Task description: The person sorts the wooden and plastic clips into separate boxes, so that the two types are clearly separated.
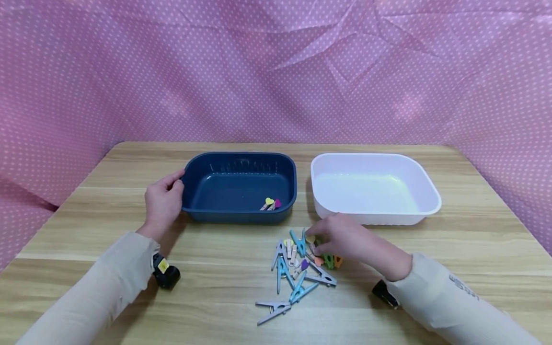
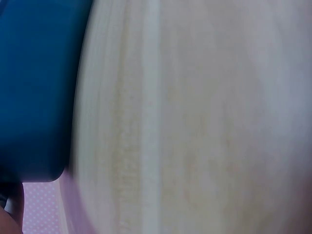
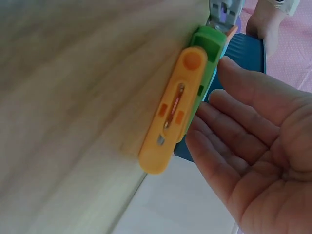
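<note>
My left hand (image 1: 163,203) grips the left rim of a dark blue basin (image 1: 239,217); in the left wrist view the basin wall (image 2: 34,92) fills the upper left. Inside lie small wooden clips with a yellow heart (image 1: 269,201) and a magenta heart (image 1: 278,203). My right hand (image 1: 345,239) reaches over a pile of clothespins, fingers loosely bent around a yellow-heart wooden clip. In the right wrist view its palm (image 3: 263,141) shows bare, beside an orange clothespin (image 3: 173,112) and a green clothespin (image 3: 208,44). Whether its fingertips touch a clip is hard to see.
A white basin (image 1: 375,218) stands right of the blue one, behind my right hand. Blue clothespins (image 1: 297,290), grey clothespins (image 1: 273,309) and a purple-heart clip (image 1: 304,265) spread over the wooden table (image 1: 207,292). Pink dotted cloth (image 1: 276,72) hangs behind.
</note>
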### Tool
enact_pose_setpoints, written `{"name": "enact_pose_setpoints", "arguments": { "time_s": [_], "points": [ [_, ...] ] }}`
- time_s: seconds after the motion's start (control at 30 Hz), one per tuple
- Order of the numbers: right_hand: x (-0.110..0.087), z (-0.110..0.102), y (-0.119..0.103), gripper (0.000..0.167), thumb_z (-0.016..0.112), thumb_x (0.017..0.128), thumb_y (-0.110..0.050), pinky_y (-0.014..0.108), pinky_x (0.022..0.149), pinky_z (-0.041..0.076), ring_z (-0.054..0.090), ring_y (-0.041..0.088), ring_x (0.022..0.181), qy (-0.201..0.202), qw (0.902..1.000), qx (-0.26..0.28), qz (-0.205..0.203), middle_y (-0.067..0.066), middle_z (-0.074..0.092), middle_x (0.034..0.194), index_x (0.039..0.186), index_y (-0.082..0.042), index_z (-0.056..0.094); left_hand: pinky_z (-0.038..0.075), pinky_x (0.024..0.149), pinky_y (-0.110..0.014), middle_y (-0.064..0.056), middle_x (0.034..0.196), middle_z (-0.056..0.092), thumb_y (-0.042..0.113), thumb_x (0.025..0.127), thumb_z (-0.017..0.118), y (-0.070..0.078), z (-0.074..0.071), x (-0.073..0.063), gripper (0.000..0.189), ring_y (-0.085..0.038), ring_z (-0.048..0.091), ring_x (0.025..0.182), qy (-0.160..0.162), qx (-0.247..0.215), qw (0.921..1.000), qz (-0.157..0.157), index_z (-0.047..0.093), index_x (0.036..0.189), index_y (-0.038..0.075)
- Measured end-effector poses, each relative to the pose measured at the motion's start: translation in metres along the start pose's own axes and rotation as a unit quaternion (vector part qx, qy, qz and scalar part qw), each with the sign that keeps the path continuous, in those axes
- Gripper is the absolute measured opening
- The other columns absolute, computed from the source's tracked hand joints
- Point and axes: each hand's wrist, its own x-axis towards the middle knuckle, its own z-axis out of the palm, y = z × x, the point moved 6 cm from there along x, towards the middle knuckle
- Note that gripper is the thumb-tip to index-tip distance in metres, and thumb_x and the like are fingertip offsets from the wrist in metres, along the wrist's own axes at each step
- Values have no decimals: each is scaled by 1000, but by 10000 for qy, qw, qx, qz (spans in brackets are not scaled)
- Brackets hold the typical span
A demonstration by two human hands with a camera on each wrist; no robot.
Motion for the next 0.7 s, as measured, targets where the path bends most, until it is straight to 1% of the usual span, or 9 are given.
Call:
{"name": "enact_pose_setpoints", "arguments": {
  "time_s": [0.17,0.4,0.53,0.7],
  "points": [
    [2,3,0,36,75,76,-15,36,90,50,61,13,100,-51,9999,-137,-8,1,68,111,112,-12,69,39,102,-34,-5,135,51,18,95,39,0,0,0,39,-14,44,126,-31,4,10000,-62,54,130,12],
    [1,3,0,39,76,75,-16,36,91,49,61,15,105,-106,9996,-250,84,2,67,112,113,-12,68,39,103,-34,-4,136,50,18,96,38,-1,0,-1,39,-14,43,126,-64,-9,9999,-125,54,131,13],
    [1,3,-1,42,78,73,-16,35,90,50,61,14,103,-126,9994,-293,98,2,67,112,113,-13,68,38,103,-35,-4,137,48,19,96,38,-1,0,0,39,-14,42,128,-114,5,9998,-144,53,132,13],
    [1,3,-2,42,79,72,-16,31,86,52,62,12,98,-65,9993,-374,-14,3,68,111,113,-12,68,39,103,-35,-4,137,48,20,96,38,-1,0,1,39,-15,42,128,-129,25,9998,-152,52,132,14]
  ]
}}
